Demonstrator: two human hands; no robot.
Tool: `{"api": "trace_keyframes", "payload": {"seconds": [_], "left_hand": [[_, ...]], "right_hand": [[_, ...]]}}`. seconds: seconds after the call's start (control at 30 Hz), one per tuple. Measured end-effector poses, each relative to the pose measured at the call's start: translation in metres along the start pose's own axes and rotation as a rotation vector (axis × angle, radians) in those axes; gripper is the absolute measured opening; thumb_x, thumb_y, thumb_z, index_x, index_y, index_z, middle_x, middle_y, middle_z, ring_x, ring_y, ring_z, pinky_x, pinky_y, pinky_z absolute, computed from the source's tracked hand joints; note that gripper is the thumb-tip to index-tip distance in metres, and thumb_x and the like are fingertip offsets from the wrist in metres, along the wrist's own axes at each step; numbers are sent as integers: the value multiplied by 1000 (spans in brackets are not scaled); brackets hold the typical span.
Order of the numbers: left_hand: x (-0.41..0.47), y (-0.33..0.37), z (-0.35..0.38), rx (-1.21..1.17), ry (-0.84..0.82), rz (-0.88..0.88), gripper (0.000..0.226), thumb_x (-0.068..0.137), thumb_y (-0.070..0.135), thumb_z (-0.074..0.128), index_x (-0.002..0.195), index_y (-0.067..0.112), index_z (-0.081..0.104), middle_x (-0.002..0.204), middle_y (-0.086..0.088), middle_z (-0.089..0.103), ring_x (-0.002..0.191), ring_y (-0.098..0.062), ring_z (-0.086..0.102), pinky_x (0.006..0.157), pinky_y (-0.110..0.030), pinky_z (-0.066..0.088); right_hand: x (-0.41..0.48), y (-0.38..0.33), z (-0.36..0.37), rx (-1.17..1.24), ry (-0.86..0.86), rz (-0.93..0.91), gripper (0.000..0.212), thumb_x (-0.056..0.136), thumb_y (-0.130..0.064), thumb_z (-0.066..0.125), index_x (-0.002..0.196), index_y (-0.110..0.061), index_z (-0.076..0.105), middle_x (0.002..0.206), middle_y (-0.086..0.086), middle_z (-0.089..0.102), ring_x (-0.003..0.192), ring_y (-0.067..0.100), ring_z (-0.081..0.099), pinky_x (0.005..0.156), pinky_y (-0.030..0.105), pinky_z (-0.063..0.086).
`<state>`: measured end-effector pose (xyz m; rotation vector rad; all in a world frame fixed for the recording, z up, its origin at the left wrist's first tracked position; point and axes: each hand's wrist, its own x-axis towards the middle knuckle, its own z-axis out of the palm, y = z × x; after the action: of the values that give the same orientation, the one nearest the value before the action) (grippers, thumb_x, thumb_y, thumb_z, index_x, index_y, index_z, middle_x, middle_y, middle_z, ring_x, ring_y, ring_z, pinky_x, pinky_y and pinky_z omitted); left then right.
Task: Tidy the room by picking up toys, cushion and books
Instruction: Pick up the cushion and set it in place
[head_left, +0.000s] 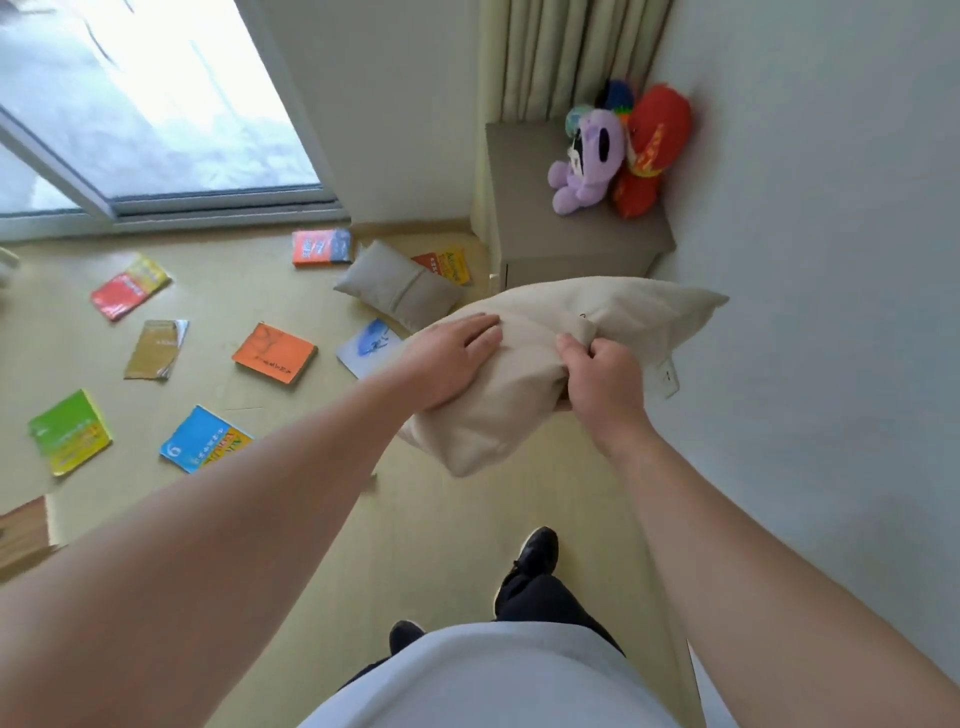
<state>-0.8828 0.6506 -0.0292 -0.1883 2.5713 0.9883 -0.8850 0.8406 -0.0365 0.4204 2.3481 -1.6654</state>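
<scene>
Hanging above the floor (441, 519), the cushion (545, 364) is pinched at a fold by the right hand (597, 384), the left hand (447, 358) flat on it. Beyond lie a grey cushion (400, 291) and scattered books (274, 353); soft toys (587, 156), perhaps four, sit on a cabinet (571, 244).

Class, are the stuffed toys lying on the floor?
No, the purple toy and the red toy sit on top of the cabinet in the corner.

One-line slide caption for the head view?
Left hand rests on, right hand grips a beige cushion above books scattered on the floor.
</scene>
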Motion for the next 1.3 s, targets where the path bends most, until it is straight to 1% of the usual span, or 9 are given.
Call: {"api": "trace_keyframes", "payload": {"seconds": [0.2,0.43,0.57,0.7,0.83,0.93,1.13,1.23,1.3], "left_hand": [[-93,-68,-53,-502,105,-215,44,96,62,47,132,41,60,131,11,61,125,-14,53,114,-34,34],[-204,-153,-84,-861,505,-254,39,91,14,48,119,25,72,118,6,71,121,-15,60,110,-37,43],[-263,-205,-102,-664,462,-201,85,50,13,51,128,44,63,130,12,64,127,-13,55,111,-45,43],[-304,-242,-114,-249,299,-193,127,40,39,81,149,57,18,154,17,32,141,-8,31,118,-37,28],[-317,-246,-115,-86,632,-200,63,61,40,90,117,39,59,110,15,65,109,-16,60,87,-29,42],[-318,-243,-112,89,719,-205,29,76,41,81,93,27,63,90,8,66,92,-22,63,75,-32,41],[-313,-233,-109,488,635,-328,26,92,49,58,110,30,62,106,9,63,107,-18,58,83,-33,38],[-316,-232,-106,604,528,-475,18,95,36,51,113,33,56,110,9,61,113,-16,55,84,-33,36],[-323,-232,-106,670,460,-534,21,96,30,49,116,32,54,113,8,60,115,-17,53,86,-33,37]], "right_hand": [[-54,-40,48,169,-39,-32,34,95,-20,62,63,-6,61,66,4,64,65,17,68,48,31,57],[-121,-67,122,342,-281,33,22,89,-12,62,70,-5,69,71,12,69,67,27,70,59,37,57],[-145,-77,154,436,-451,101,21,94,-7,51,85,1,68,80,14,69,73,26,69,64,40,60],[-162,-82,179,567,-657,222,34,99,-3,41,71,-7,61,67,6,62,60,14,62,59,28,59],[-174,-83,206,590,-686,315,40,100,-1,41,62,-12,50,56,0,51,51,10,56,51,23,54],[-169,-82,227,299,-577,339,25,95,-8,51,77,-10,67,72,4,65,66,17,64,56,27,59],[-174,-87,251,-417,-490,-317,54,79,-18,53,132,-19,45,131,10,55,111,31,59,99,53,50],[-194,-93,260,-494,-697,-732,91,72,-6,55,153,-31,22,155,7,27,143,27,29,119,46,28],[-206,-93,272,-866,-790,-1044,110,71,-10,63,157,-39,0,166,4,-7,153,25,-9,124,54,0]]}}
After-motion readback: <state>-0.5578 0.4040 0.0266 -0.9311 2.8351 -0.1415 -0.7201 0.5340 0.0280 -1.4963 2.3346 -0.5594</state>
